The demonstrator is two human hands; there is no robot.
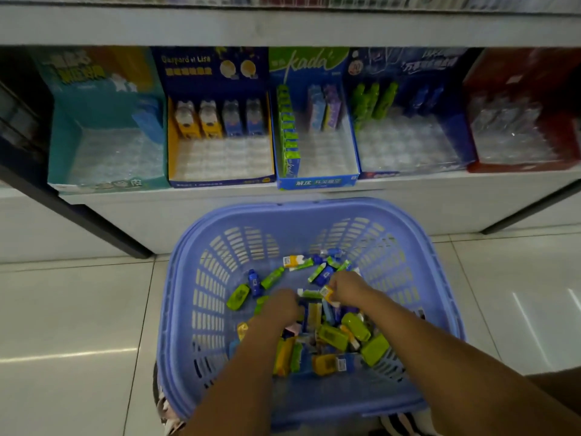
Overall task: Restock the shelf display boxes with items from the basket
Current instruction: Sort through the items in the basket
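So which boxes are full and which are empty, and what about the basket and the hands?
basket, on the floor, holds a loose pile.
teal box, nearly empty.
navy box, one back row filled.
kada box, left column full, rest mostly empty.
dark blue box, few items at the back.
red box, looks empty, blurry.
left hand, in the pile, fingers hidden.
right hand, pinches a yellow item.
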